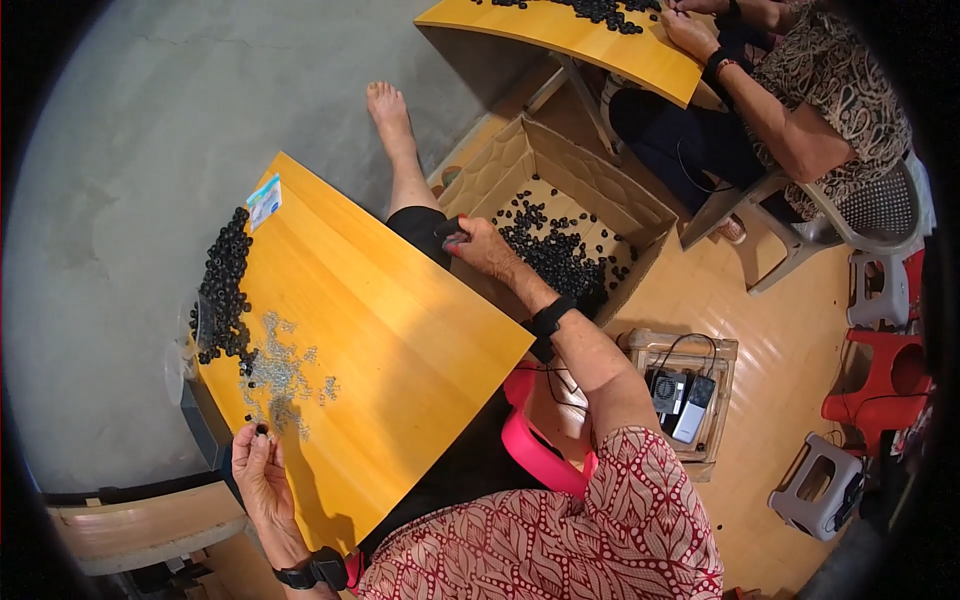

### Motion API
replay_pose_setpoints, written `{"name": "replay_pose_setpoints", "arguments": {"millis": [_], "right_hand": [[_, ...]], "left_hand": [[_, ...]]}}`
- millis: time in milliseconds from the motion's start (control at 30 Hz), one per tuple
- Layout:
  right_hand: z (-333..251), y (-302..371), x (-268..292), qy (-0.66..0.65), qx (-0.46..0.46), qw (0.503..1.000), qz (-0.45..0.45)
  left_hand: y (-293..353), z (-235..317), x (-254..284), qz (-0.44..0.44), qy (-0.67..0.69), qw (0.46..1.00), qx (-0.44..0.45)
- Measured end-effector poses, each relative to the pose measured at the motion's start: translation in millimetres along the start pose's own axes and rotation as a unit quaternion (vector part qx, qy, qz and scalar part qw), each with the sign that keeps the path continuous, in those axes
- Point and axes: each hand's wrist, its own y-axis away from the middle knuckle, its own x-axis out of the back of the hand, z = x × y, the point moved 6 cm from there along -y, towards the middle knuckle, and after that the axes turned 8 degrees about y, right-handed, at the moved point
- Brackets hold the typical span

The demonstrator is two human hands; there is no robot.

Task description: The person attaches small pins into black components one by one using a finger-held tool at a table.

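Black ring-shaped piece (262, 430) pinched in the left hand (262, 483) at the yellow tabletop's (400, 330) left edge; the right hand (487, 247) is closed on a dark object (449, 231) beside a cardboard box (600, 172).

A careless nudge could tip edge-piled black pieces (226, 275) floorward; the blue-and-white packet's (264, 202) print is illegible.

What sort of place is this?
Probably a small, informal workshop: small round black pieces are heaped on a yellow wood-look tabletop, more lie in an open brown cardboard box, and a co-worker in a patterned top sits at a second yellow tabletop bearing similar black pieces.
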Motion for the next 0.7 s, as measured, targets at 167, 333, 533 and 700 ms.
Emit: {"name": "replay_pose_setpoints", "arguments": {"millis": [167,333,533,700], "right_hand": [[-5,3,13,0.078,0.003,0.996,0.037],[-12,10,10,-0.018,-0.013,1.000,0.012],[-10,-2,31,-0.030,0.040,0.992,0.117],[-38,-4,9,0.192,0.137,0.971,0.045]], "left_hand": [[1,-1,-3,0.001,0.000,1.000,-0.002],[0,-5,2,0.011,0.005,1.000,0.005],[-2,-6,-3,0.003,0.001,1.000,0.011],[-3,-1,2,-0.003,0.007,1.000,0.007]]}}
